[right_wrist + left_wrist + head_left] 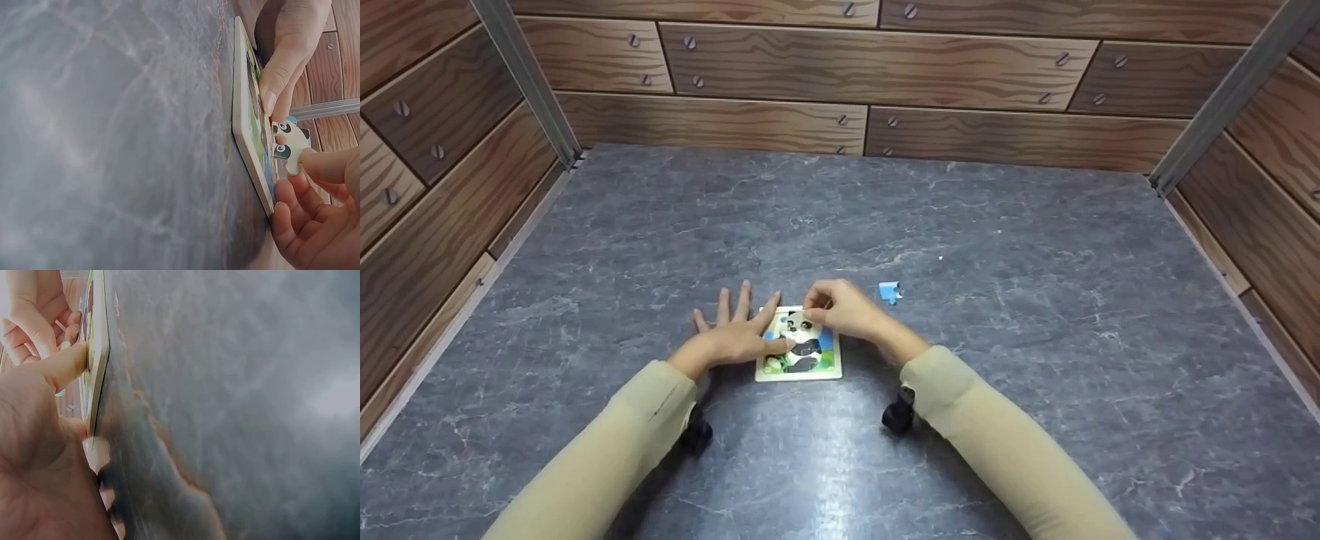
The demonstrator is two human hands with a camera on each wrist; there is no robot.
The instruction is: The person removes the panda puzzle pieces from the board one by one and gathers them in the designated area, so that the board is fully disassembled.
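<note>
A panda jigsaw puzzle in a pale-edged tray lies flat on the table in front of me. My left hand has its fingers spread on the table at the tray's left side, and its thumb presses on the picture. My right hand is over the tray's upper right corner. Between thumb and fingertips it pinches a puzzle piece with the panda's eyes and a dark ear. In the right wrist view that piece stands tilted up from the tray; its lower edge is close to the board, and I cannot tell whether it touches.
A loose light blue puzzle piece lies on the grey marbled table, a little right of the right hand. Wood-patterned walls with grey corner posts enclose the back and sides. A black device hangs under each cuff.
</note>
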